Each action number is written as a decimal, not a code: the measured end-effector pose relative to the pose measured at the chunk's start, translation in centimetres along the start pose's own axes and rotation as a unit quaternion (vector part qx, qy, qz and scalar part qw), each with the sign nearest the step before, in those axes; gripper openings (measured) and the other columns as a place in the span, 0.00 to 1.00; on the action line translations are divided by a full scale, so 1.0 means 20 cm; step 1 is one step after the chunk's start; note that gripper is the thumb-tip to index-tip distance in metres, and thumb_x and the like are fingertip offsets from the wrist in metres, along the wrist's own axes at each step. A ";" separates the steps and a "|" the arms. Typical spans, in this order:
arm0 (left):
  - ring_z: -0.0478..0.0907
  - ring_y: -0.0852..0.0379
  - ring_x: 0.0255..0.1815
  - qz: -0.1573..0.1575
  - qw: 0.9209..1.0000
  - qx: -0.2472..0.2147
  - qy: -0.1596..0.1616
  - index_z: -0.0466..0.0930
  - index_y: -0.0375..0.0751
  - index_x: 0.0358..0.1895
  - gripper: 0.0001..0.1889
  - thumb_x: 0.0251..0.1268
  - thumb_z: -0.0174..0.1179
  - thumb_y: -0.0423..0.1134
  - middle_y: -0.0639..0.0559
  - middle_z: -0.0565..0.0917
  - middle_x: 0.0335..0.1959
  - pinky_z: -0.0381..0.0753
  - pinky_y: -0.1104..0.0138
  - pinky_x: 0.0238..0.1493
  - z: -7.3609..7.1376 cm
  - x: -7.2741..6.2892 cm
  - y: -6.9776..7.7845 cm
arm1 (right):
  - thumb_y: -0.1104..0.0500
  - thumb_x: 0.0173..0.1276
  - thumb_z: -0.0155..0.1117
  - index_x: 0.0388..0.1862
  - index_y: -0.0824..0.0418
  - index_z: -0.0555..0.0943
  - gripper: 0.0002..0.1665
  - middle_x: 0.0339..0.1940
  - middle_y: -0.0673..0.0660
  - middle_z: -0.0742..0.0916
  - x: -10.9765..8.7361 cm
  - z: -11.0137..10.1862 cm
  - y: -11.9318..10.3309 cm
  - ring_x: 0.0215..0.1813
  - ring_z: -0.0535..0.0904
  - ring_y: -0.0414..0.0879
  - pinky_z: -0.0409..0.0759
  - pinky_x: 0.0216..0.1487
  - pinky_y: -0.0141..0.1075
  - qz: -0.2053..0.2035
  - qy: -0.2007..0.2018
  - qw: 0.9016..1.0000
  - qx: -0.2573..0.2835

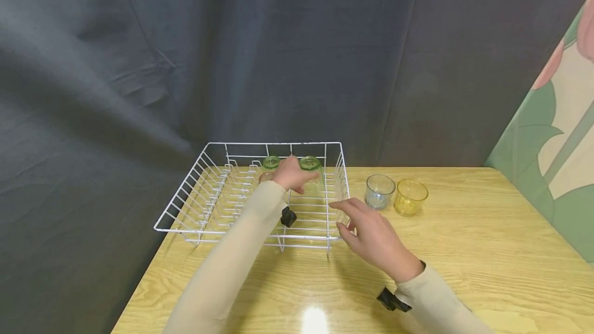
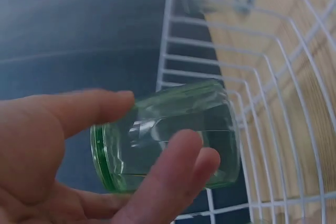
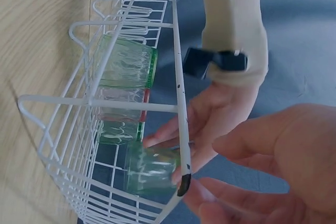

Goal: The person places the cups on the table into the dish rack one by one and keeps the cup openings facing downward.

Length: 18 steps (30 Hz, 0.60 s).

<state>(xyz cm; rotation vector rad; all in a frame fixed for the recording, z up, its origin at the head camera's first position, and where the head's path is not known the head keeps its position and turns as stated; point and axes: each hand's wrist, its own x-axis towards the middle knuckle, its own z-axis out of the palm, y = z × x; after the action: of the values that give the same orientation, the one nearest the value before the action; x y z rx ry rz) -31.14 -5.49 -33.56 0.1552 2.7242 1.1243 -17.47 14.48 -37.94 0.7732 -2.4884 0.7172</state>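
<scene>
In the head view my left hand (image 1: 291, 173) reaches over the white wire dish rack (image 1: 303, 236). Its fingers curl round a clear green drinking glass (image 2: 173, 137), which is upside down with its thick green base (image 1: 310, 163) upward. The left wrist view has a finger at the base and others across the side. My right hand (image 1: 373, 228) hovers by the rack's right front corner, holding nothing, its thumb and fingers apart. Another green glass (image 3: 128, 64), a red-rimmed glass (image 3: 123, 103) and a smaller-looking green glass (image 3: 121, 131) stand in the rack, partly hidden by the left hand in the head view.
Right of the rack, a clear bluish glass cup (image 1: 379, 192) and a yellow glass cup (image 1: 411, 197) stand upright on the wooden table (image 1: 482, 231). A dark curtain (image 1: 297, 55) hangs behind, and a floral panel (image 1: 557, 138) borders the right side.
</scene>
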 end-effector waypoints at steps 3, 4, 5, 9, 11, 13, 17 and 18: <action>0.88 0.46 0.28 -0.013 1.000 0.012 0.001 0.74 0.34 0.36 0.22 0.63 0.68 0.52 0.41 0.81 0.32 0.86 0.62 0.42 0.01 0.07 -0.02 | 0.65 0.63 0.70 0.57 0.57 0.82 0.22 0.48 0.52 0.85 -0.01 0.00 -0.01 0.29 0.78 0.35 0.74 0.26 0.27 -0.004 -0.003 1.000 -0.006; 0.88 0.45 0.29 -0.018 1.000 0.012 0.002 0.75 0.33 0.36 0.22 0.64 0.67 0.52 0.40 0.81 0.35 0.86 0.62 0.40 0.02 0.09 -0.02 | 0.65 0.63 0.70 0.56 0.57 0.82 0.21 0.49 0.52 0.85 -0.01 0.00 -0.01 0.29 0.78 0.35 0.74 0.26 0.27 -0.004 -0.003 1.000 -0.006; 0.88 0.44 0.30 -0.023 1.000 0.011 0.002 0.75 0.34 0.35 0.22 0.65 0.67 0.51 0.40 0.81 0.35 0.86 0.63 0.36 0.02 0.11 -0.03 | 0.65 0.63 0.70 0.56 0.57 0.82 0.21 0.49 0.51 0.85 -0.01 0.00 -0.01 0.29 0.78 0.35 0.74 0.26 0.27 -0.007 -0.002 1.000 -0.006; 0.88 0.45 0.28 -0.042 0.999 0.010 0.014 0.75 0.28 0.45 0.23 0.66 0.67 0.49 0.34 0.79 0.48 0.86 0.63 0.30 0.05 0.18 -0.07 | 0.65 0.63 0.69 0.55 0.57 0.83 0.20 0.50 0.50 0.85 -0.01 0.00 -0.02 0.30 0.79 0.34 0.74 0.26 0.26 -0.012 0.001 1.000 0.006; 0.88 0.45 0.28 -0.053 0.998 0.014 0.019 0.74 0.26 0.52 0.26 0.67 0.66 0.48 0.30 0.77 0.56 0.87 0.62 0.31 0.06 0.20 -0.08 | 0.65 0.63 0.69 0.54 0.56 0.83 0.20 0.51 0.49 0.85 -0.02 0.00 -0.02 0.30 0.79 0.34 0.74 0.26 0.26 -0.014 0.001 1.000 0.011; 0.88 0.46 0.28 -0.061 0.998 0.021 0.019 0.72 0.25 0.58 0.29 0.68 0.65 0.48 0.28 0.73 0.63 0.87 0.61 0.32 0.07 0.21 -0.09 | 0.65 0.63 0.69 0.54 0.55 0.83 0.19 0.51 0.48 0.84 -0.02 0.00 -0.03 0.30 0.79 0.33 0.74 0.26 0.26 -0.016 0.000 1.000 0.013; 0.88 0.46 0.27 -0.073 0.997 0.027 0.015 0.73 0.25 0.58 0.28 0.69 0.65 0.48 0.27 0.73 0.65 0.86 0.63 0.29 0.09 0.22 -0.09 | 0.65 0.63 0.70 0.53 0.55 0.83 0.19 0.52 0.49 0.84 -0.03 0.00 -0.04 0.31 0.80 0.34 0.75 0.26 0.26 -0.019 -0.002 1.000 0.011; 0.88 0.47 0.26 -0.074 0.997 0.028 0.015 0.73 0.25 0.58 0.28 0.68 0.65 0.48 0.28 0.73 0.65 0.86 0.64 0.27 0.10 0.22 -0.09 | 0.65 0.63 0.70 0.53 0.56 0.83 0.19 0.52 0.49 0.84 -0.03 -0.01 -0.04 0.31 0.80 0.34 0.75 0.26 0.26 -0.020 -0.002 1.000 0.010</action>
<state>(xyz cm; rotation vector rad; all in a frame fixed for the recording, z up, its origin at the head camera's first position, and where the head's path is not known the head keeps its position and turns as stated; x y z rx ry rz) -35.05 -4.74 -36.82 -0.0560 2.7427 1.0196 -16.61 14.25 -37.89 0.8298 -2.4657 0.7287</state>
